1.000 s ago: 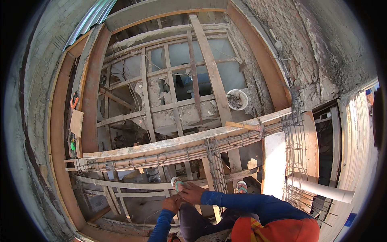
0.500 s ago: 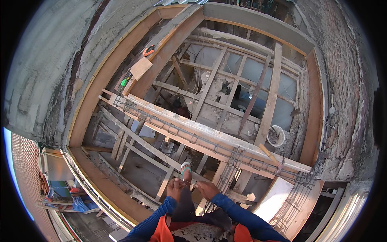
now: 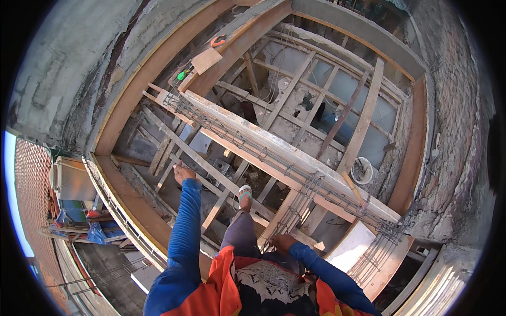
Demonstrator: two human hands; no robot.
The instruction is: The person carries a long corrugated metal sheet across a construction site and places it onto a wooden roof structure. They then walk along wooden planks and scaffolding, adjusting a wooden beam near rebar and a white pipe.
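Up on the formwork, your left hand point(image 3: 183, 173) was clamped on a slanting timber brace point(image 3: 211, 168), steadying you, while your right hand point(image 3: 283, 242) rested against the rebar cage point(image 3: 300, 208) by your knee; its grip I couldn't tell. Your sandalled foot point(image 3: 244, 194) stood on a plank.

No packages, labels, signs or screens show anywhere among the timber formwork and steel bars of this building site.
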